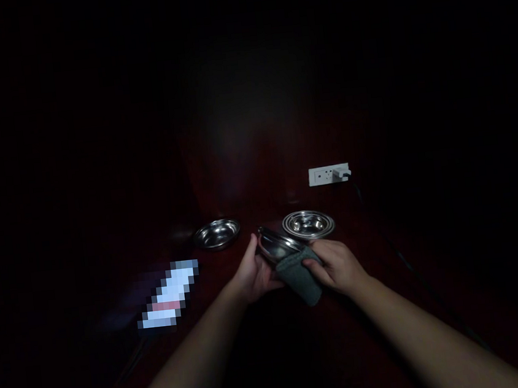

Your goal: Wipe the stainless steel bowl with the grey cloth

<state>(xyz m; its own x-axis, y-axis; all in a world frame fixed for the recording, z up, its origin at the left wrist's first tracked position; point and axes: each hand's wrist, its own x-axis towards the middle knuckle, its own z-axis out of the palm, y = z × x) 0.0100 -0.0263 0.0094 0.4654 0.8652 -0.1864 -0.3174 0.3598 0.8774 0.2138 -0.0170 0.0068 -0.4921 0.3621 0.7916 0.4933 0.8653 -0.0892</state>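
My left hand (pixel 253 275) grips a small steel bowl (pixel 274 246), tilted on its side above the dark red table (pixel 375 330). My right hand (pixel 338 266) is closed on a grey cloth (pixel 298 274) pressed against the bowl's lower rim. Both forearms reach in from the bottom of the view. The scene is very dark.
A steel bowl (pixel 217 233) sits on the table to the left, and another steel bowl (pixel 308 224) stands behind the hands. A white wall socket (pixel 326 175) holds a plug (pixel 342 173) with a cable running down right. A blurred bright rectangle (pixel 170 294) lies at left.
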